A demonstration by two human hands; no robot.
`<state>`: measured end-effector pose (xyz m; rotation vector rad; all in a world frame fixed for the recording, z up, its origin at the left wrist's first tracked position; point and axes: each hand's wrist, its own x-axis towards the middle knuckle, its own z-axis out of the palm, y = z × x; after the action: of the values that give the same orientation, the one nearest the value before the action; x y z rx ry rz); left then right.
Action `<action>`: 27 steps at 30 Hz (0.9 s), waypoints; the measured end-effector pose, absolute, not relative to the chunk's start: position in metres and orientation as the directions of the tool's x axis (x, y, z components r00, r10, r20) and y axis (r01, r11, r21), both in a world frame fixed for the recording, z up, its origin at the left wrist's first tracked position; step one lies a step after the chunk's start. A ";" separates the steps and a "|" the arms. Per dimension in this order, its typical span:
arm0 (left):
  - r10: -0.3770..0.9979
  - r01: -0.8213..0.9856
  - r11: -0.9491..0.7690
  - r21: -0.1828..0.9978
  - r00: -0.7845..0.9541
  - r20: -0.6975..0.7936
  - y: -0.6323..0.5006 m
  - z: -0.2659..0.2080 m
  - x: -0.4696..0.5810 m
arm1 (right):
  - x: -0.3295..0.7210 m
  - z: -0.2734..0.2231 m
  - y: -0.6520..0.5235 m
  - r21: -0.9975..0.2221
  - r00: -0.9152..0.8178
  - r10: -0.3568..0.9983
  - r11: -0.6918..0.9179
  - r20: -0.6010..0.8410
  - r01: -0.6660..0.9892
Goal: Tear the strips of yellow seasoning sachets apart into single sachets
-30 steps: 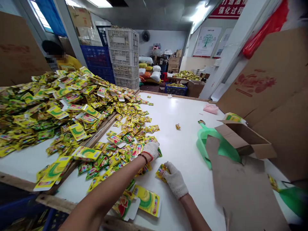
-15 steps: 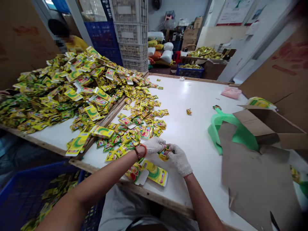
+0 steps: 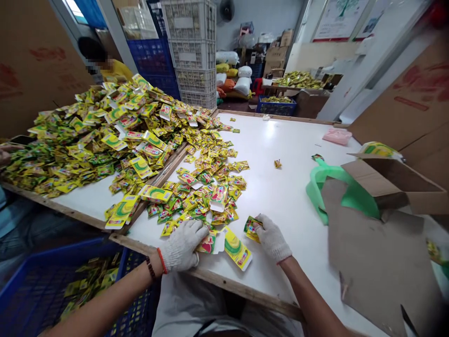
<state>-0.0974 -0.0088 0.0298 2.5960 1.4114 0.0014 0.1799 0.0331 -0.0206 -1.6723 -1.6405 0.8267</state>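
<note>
My left hand, in a white knit glove, is closed on the near end of a small yellow carton with a red fruit picture. Its white flap stands open on the right. My right hand, gloved too, pinches green-and-yellow candy sachets just above the table; how many is hard to tell. Between the hands lies another yellow carton with a green swirl. Beyond my left hand spreads a loose layer of small sachets, with a red-fronted open carton on top.
A large heap of sachets and cartons lies left of a wooden strip. Green dustpan, cardboard sheet and open box occupy the right. A blue crate stands below the left edge. A person sits behind the heap.
My hands, together over sachets before, have parted. The left has moved left and down onto the carton; the right has shifted slightly right, still with sachets. The view has shifted a little.
</note>
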 end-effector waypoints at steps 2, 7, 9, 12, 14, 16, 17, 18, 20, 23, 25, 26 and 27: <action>0.877 0.853 -0.469 0.228 0.481 0.003 -0.011 0.029 -0.092 | 0.170 -0.011 0.025 -0.835 0.053 0.997 0.011 0.048 0.550; 0.901 0.820 -0.434 0.373 0.406 0.156 -0.017 0.026 -0.070 | 0.144 0.007 0.000 -0.932 0.084 0.991 0.063 0.099 0.356; 0.899 0.799 -0.438 0.411 0.395 0.190 -0.016 0.025 -0.062 | 0.143 0.013 -0.004 -0.919 -0.049 0.997 0.068 0.053 0.387; 0.874 0.738 -0.477 0.477 0.452 0.176 -0.014 0.029 -0.058 | 0.149 0.024 0.001 -0.823 -0.313 0.949 0.151 -0.035 0.548; 0.833 0.672 -0.524 0.523 0.531 0.153 -0.014 0.031 -0.056 | 0.154 0.031 0.006 -0.705 -0.421 0.905 0.263 -0.056 0.659; 0.810 0.625 -0.544 0.561 0.566 0.154 -0.016 0.032 -0.054 | 0.155 0.035 0.009 -0.594 -0.439 0.897 0.330 -0.044 0.734; 0.814 0.621 -0.536 0.572 0.560 0.155 -0.017 0.031 -0.051 | 0.155 0.036 0.010 -0.563 -0.421 0.907 0.336 -0.023 0.755; 0.828 0.633 -0.519 0.574 0.539 0.155 -0.018 0.030 -0.049 | 0.154 0.035 0.011 -0.556 -0.393 0.919 0.327 0.000 0.765; 0.867 0.701 -0.473 0.533 0.479 0.140 -0.019 0.028 -0.044 | 0.154 0.033 0.012 -0.583 -0.341 0.939 0.296 0.036 0.756; 0.895 0.795 -0.439 0.418 0.426 0.129 -0.018 0.030 -0.041 | 0.159 0.033 0.013 -0.657 -0.268 0.962 0.240 0.060 0.715; 0.897 0.805 -0.439 0.399 0.421 0.139 -0.017 0.032 -0.042 | 0.163 0.034 0.014 -0.696 -0.201 0.976 0.200 0.082 0.689; 0.900 0.803 -0.433 0.411 0.410 0.147 -0.016 0.032 -0.043 | 0.164 0.035 0.013 -0.712 -0.163 0.982 0.184 0.098 0.677; 0.905 0.798 -0.422 0.430 0.396 0.154 -0.016 0.032 -0.044 | 0.164 0.035 0.012 -0.725 -0.128 0.985 0.172 0.116 0.667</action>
<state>-0.0440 -0.0164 0.0318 2.3701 1.4912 0.5331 0.1637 0.0116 0.0348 -1.5573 -1.8652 0.6972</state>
